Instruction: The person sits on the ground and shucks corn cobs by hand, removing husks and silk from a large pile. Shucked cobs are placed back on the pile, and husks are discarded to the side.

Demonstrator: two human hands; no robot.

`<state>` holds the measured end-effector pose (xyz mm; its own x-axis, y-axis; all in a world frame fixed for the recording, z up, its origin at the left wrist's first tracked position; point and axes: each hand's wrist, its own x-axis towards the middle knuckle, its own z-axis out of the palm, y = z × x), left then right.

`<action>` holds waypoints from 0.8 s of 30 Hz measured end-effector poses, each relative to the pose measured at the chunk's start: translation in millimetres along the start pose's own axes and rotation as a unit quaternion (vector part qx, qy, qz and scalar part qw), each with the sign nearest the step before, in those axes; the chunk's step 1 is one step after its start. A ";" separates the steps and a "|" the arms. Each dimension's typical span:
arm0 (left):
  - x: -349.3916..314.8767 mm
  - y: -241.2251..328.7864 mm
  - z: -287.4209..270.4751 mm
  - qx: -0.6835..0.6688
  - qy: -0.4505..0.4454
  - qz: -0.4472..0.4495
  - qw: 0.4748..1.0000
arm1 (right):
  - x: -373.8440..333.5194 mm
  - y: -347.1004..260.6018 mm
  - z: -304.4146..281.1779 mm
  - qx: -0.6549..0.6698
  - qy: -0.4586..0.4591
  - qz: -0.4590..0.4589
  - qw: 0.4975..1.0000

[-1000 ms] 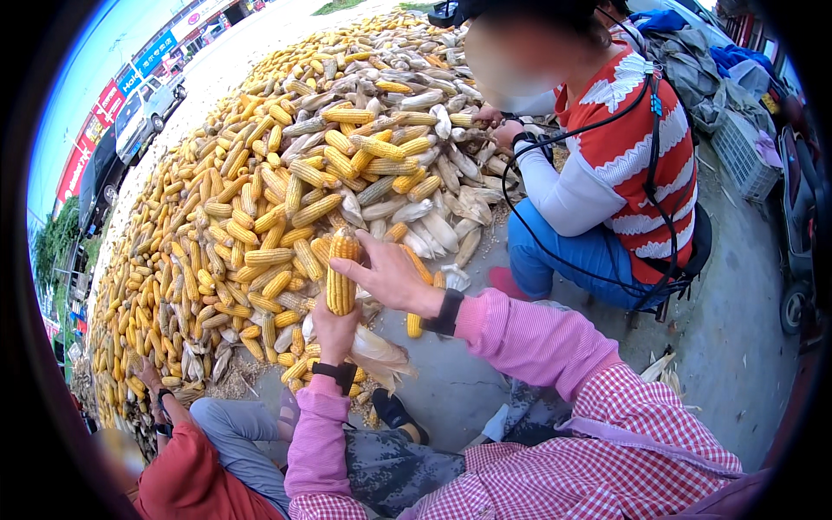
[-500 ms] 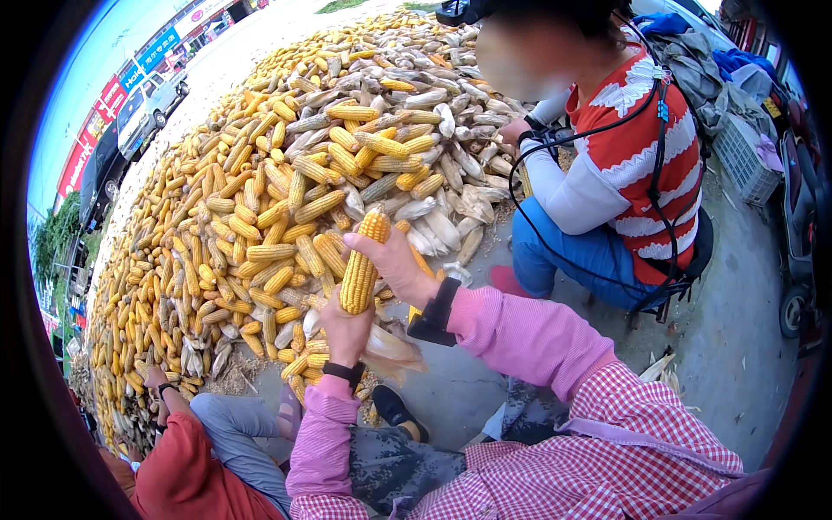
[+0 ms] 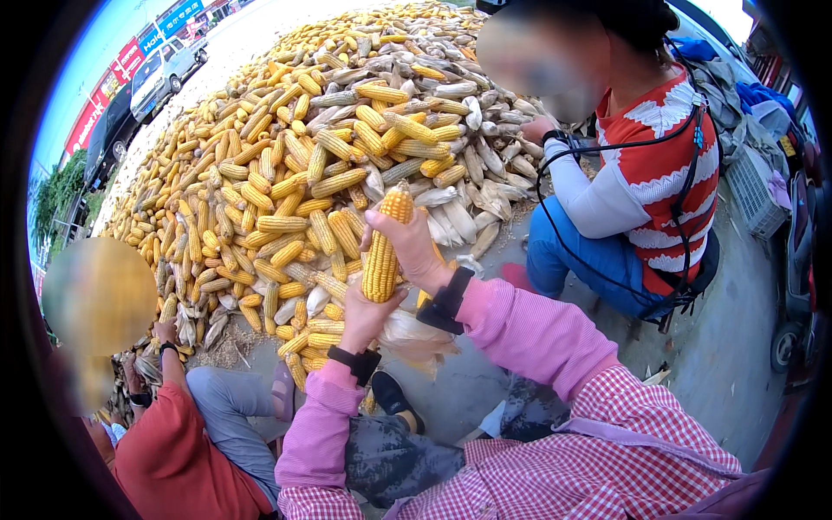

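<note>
Left hand (image 3: 367,317) low, right hand (image 3: 419,251) high, both wrapped round one corn cob (image 3: 381,263)
it's pretty much upright lengthwise, top tipped a bit right, pale husk (image 3: 418,341) dangling below the grip

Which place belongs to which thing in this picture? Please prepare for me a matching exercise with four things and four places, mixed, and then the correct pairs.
Things:
1. Plump yellow corn ear
2. Pale, papery corn husk
3. Grey plastic lattice crate
4. Black shoe

Places:
A. Right of the red-and-white striped top
B. On the grey ground, lower middle
C. Held by the left hand and right hand
D. Hanging beside the left hand

Pairs: 1-C, 2-D, 3-A, 4-B
</note>
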<state>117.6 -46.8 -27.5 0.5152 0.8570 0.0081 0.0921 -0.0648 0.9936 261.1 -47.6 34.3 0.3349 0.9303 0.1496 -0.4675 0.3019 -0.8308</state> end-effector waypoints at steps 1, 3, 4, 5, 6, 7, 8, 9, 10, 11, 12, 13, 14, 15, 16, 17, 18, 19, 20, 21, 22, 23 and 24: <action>-1.3 -3.5 -1.1 0.017 0.006 0.003 1.000 | 0.1 1.0 3.8 -0.022 -0.002 -0.015 1.000; -5.5 -1.0 4.5 -0.007 0.028 0.007 1.000 | -1.2 2.1 12.3 -0.043 -0.007 -0.042 0.998; -7.1 -0.5 5.8 -0.015 0.038 0.007 0.999 | -2.1 2.1 16.1 -0.052 -0.011 -0.054 0.997; -7.5 -3.4 7.4 -0.025 0.050 0.026 0.998 | -3.4 -0.3 18.5 -0.079 -0.007 -0.056 0.995; -7.8 -4.9 7.1 -0.026 0.058 0.033 0.997 | -2.7 2.3 19.7 -0.084 -0.008 -0.062 0.994; -8.4 -9.3 5.1 -0.025 0.060 0.021 0.998 | -3.7 5.0 22.0 -0.090 -0.012 -0.079 0.993; -8.8 -10.3 4.3 -0.025 0.060 0.011 0.998 | -4.8 5.2 24.4 -0.098 -0.013 -0.097 0.990; -11.0 -10.7 3.8 -0.023 0.067 0.010 0.997 | -6.3 5.3 26.4 -0.115 -0.013 -0.095 0.989; -13.7 -10.7 3.7 -0.022 0.075 0.009 0.997 | -8.1 5.4 28.4 -0.132 -0.014 -0.092 0.987; -13.7 -8.0 3.3 -0.019 0.082 0.010 0.996 | -7.3 4.3 30.8 -0.148 -0.015 -0.093 0.984; -14.0 -11.4 3.4 -0.012 0.082 0.016 0.996 | -9.2 5.2 32.7 -0.196 -0.032 -0.127 0.972; -14.3 -22.3 3.8 -0.006 0.083 0.021 0.996 | -14.6 7.8 34.3 -0.241 -0.049 -0.160 0.956; -12.7 -35.2 3.1 0.002 0.086 0.029 0.996 | -18.9 9.6 37.8 -0.285 -0.067 -0.197 0.936; -10.3 -42.0 3.9 0.012 0.105 0.069 0.992 | -22.9 10.2 40.9 -0.292 -0.089 -0.234 0.923; -9.6 -48.8 1.9 0.027 0.106 0.056 0.992 | -21.1 17.5 40.3 -0.289 -0.075 -0.233 0.925; -9.5 -39.5 4.4 0.039 0.100 0.043 0.993 | -16.3 15.5 34.5 -0.273 -0.068 -0.183 0.942; -11.7 -27.6 3.1 0.054 0.097 0.029 0.993 | -11.6 11.4 31.3 -0.252 -0.063 -0.131 0.957; -14.1 -15.4 1.3 0.089 0.095 0.020 0.991 | -8.1 7.2 29.2 -0.224 -0.083 -0.106 0.965; -16.7 -8.5 0.0 0.099 0.094 0.022 0.990 | -9.0 1.4 33.0 -0.177 -0.087 -0.064 0.978; -18.7 -3.1 -0.7 0.110 0.092 0.024 0.989 | -6.1 0.8 34.4 -0.134 -0.081 -0.059 0.986; -21.0 3.0 -1.7 0.120 0.090 0.025 0.988 | -2.3 0.7 34.9 -0.091 -0.074 -0.054 0.992; -23.7 11.6 -2.0 0.131 0.084 0.026 0.988 | 0.1 -0.9 31.6 -0.055 -0.070 -0.026 0.996; -24.4 10.7 -1.7 0.139 0.080 0.028 0.987 | 2.8 -1.9 27.4 -0.019 -0.065 0.002 0.998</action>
<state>104.5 -67.5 -16.9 0.3863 0.9166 0.1029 0.3083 -0.2335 0.9222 240.5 -39.8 50.9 0.2220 0.9516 0.2123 -0.4373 0.2918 -0.8507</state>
